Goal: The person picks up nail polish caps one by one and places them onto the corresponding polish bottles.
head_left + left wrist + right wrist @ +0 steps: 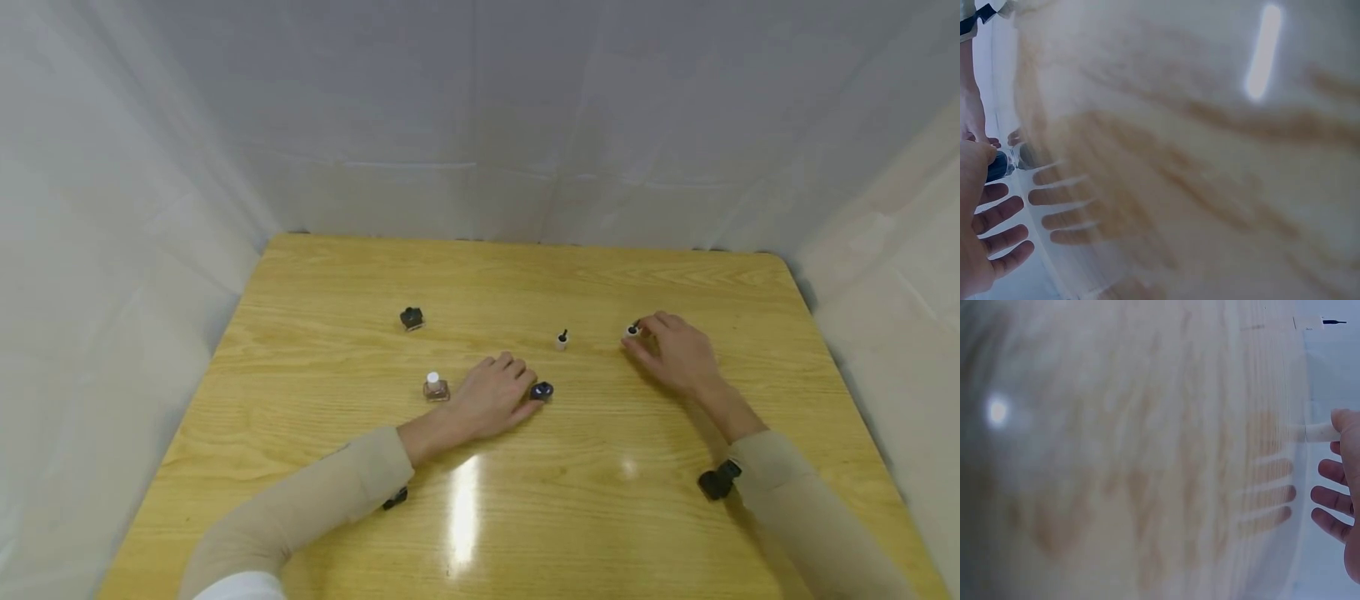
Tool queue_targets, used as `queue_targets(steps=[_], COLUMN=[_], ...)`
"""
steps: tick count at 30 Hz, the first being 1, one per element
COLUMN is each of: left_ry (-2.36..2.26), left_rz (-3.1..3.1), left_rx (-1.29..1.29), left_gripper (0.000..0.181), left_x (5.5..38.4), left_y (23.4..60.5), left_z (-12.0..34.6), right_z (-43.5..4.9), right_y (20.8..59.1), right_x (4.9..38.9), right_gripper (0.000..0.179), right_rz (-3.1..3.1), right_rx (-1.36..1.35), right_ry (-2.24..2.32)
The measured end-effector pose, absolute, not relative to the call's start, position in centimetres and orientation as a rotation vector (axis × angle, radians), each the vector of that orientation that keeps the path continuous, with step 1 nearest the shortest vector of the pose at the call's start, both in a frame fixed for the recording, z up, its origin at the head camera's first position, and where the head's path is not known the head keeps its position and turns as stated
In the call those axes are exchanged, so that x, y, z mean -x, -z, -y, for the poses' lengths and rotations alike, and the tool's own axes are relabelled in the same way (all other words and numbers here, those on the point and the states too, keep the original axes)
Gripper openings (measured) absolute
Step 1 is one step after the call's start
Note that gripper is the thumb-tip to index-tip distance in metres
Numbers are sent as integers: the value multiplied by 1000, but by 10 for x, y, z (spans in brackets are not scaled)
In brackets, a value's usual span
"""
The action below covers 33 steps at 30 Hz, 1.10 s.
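Observation:
My left hand (pixel 491 398) pinches a small dark nail polish bottle (pixel 542 391) between thumb and index finger near the table's middle. In the left wrist view this bottle (pixel 999 167) sits at the tabletop, with the other fingers spread out. Farther right, my right hand (pixel 678 354) pinches a white nail polish cap (pixel 632 332), its black brush pointing up. The right wrist view shows that cap (pixel 1321 432) standing at the table surface between thumb and forefinger. Between the hands, a second white cap (pixel 562 342) stands upside down, brush up.
Left of the left hand stands a nail polish bottle with a white cap (pixel 434 388). Another dark bottle (pixel 412 318) is farther back. All lie on a glossy wooden table (pixel 337 283) bordered by pale sheets (pixel 480 125). A black wrist camera (pixel 718 481) hangs by the right sleeve.

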<state>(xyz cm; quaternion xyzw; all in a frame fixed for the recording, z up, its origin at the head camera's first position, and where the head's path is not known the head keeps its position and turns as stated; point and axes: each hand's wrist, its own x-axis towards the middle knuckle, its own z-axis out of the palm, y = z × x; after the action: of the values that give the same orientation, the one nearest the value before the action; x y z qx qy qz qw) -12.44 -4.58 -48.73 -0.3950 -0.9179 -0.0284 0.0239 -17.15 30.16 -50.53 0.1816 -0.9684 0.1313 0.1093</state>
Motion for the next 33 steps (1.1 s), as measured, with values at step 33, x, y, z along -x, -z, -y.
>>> queue_targets(steps=[33], left_ry=[149], left_rz=[2773], left_rx=[1274], left_gripper=[41], left_x=[117], left_y=[486], left_z=[57], right_z=[-290], right_y=[494], right_x=[160], right_gripper=[26], right_rz=[2727], right_rx=[-625], right_ry=[-462])
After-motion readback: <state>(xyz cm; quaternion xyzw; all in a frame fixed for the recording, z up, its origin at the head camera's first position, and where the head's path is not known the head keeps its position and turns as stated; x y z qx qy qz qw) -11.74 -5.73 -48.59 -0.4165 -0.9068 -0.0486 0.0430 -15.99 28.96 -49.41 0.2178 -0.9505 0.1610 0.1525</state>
